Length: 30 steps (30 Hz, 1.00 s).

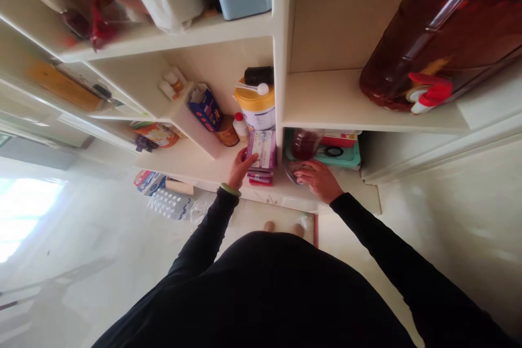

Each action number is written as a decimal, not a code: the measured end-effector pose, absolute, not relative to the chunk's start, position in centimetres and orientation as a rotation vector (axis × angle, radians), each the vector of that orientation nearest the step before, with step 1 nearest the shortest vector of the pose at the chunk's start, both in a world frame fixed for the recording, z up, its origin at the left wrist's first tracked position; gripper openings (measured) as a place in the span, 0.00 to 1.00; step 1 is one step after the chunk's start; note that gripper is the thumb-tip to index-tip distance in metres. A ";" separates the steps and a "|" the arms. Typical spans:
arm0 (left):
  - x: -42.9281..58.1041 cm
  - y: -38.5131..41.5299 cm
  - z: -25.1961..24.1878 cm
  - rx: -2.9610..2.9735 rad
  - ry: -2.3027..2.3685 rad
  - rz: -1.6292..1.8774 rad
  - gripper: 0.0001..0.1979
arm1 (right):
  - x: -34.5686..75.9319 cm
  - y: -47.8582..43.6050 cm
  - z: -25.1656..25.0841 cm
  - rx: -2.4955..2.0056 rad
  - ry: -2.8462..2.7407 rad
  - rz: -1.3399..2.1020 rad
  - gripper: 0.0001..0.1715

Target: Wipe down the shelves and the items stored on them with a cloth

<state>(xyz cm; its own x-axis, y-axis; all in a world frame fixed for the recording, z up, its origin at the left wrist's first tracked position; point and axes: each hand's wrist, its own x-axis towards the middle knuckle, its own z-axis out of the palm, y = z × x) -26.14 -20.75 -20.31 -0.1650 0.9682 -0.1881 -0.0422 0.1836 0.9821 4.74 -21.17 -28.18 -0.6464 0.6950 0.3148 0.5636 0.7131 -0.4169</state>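
My left hand (pixel 240 169) is at the side of a stack of boxes, thumb on the top purple-and-white box (pixel 263 148) and fingers along its left edge. Beneath that box lie pink and purple packs (pixel 260 176). To the right of the upright divider, my right hand (pixel 316 176) curls its fingers over a round, shiny thing (pixel 291 171) at the shelf's front; its kind is mostly hidden by the fingers. Just behind it stand a dark red jar (pixel 305 143) and a teal tray (pixel 353 156) with items in it.
A yellow-lidded tub (pixel 256 103), a white bottle with a red cap (pixel 240 126), a brown jar (pixel 227 130) and a blue box (pixel 206 109) stand behind my left hand. A large red-brown container with a tap (pixel 432 49) occupies the upper right shelf. Wrapped packs (pixel 169 203) lie on the floor.
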 end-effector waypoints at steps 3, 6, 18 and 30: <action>-26.2 -20.8 -20.2 0.943 1.402 1.197 0.38 | 3.2 -20.6 -30.7 -0.963 -2.498 0.441 0.18; -26.1 -20.9 -20.1 0.949 1.381 1.185 0.38 | 2.7 -21.0 -32.8 -1.016 -2.474 0.474 0.19; -25.9 -21.3 -20.3 0.900 1.351 1.196 0.36 | -4.4 -23.8 -27.9 -1.218 -1.864 0.799 0.34; -25.2 -26.8 -18.2 0.971 1.277 1.459 0.44 | -9.3 -28.4 -21.8 -1.054 -1.368 1.157 0.40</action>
